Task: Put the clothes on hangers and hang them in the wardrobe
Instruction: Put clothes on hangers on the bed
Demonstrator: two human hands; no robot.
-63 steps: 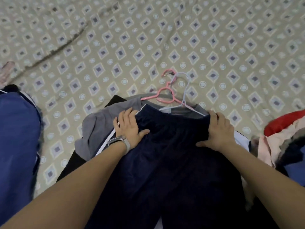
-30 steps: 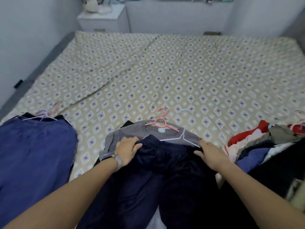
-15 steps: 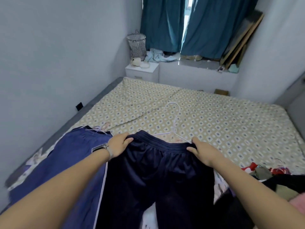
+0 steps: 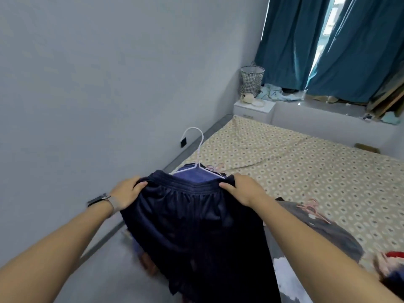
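Dark navy shorts (image 4: 196,226) hang in the air in front of me on a white hanger (image 4: 197,149), whose hook sticks up above the waistband. My left hand (image 4: 127,192) grips the left end of the waistband. At the right end my right hand (image 4: 241,189) is closed on the band too. Behind the shorts a blue garment (image 4: 192,174) lies on the bed. A grey garment (image 4: 323,232) on a pink hanger (image 4: 312,209) lies on the bed to the right.
The bed with a patterned sheet (image 4: 306,167) fills the right side. A grey wall (image 4: 98,95) stands close on the left. A white nightstand (image 4: 253,109), a mesh basket (image 4: 251,78) and teal curtains (image 4: 328,44) are at the far end. More clothes (image 4: 391,265) lie at the lower right.
Both hands lifted the navy shorts with the white hanger off the bed and swung them left toward the wall. My view rose and turned left.
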